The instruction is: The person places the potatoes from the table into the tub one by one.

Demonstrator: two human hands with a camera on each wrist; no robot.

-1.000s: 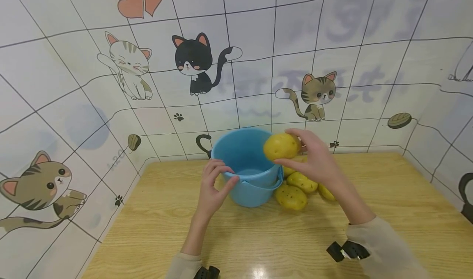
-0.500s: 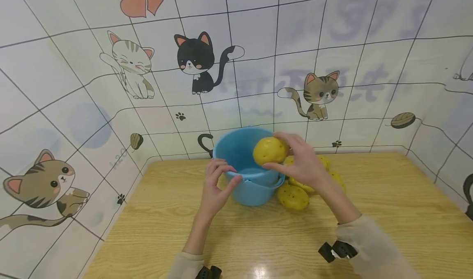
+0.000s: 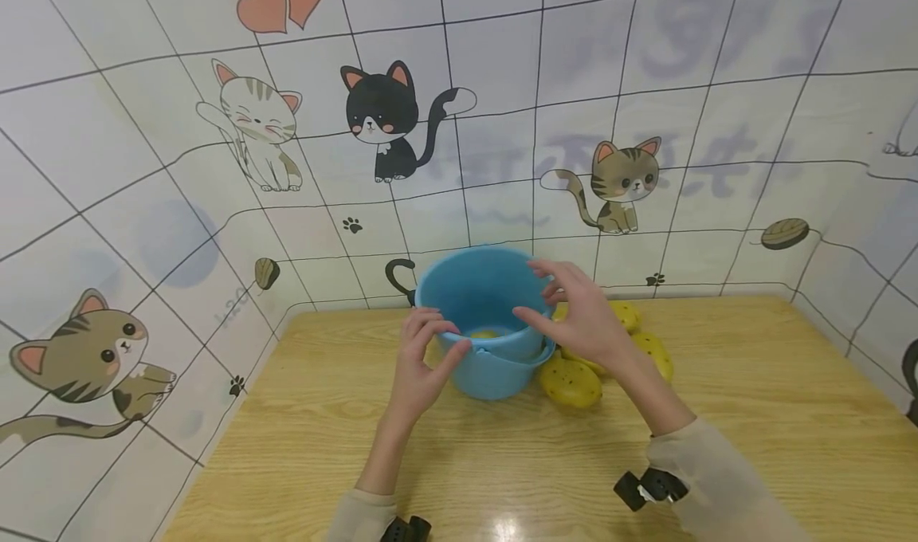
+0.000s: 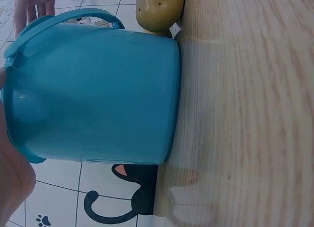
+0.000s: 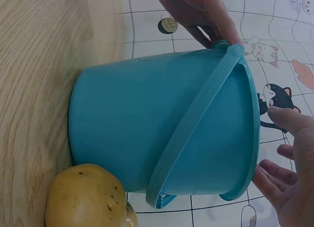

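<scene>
A blue bucket (image 3: pixel 495 375) stands upright on the wooden table, its handle lowered against the near right side. My left hand (image 3: pixel 419 367) grips the near left rim, thumb outside and fingertips over the edge. Over the right side of the rim is my right hand (image 3: pixel 584 319), fingers spread and holding nothing. Down inside the bucket a small piece of a yellow potato (image 3: pixel 484 334) shows above the near rim; the rest is hidden by the wall. More potatoes (image 3: pixel 571 382) lie against the bucket's right side, partly covered by my right hand and forearm.
Behind the table (image 3: pixel 308 414) rises a tiled-pattern wall (image 3: pixel 495 191) printed with cartoon cats. The bucket stands near the table's back edge. In the right wrist view a potato (image 5: pixel 86 197) sits close to the bucket's base.
My right hand has carried a potato leftward over the rim and let it go into the bucket; its fingers have spread. My left hand has stayed on the rim.
</scene>
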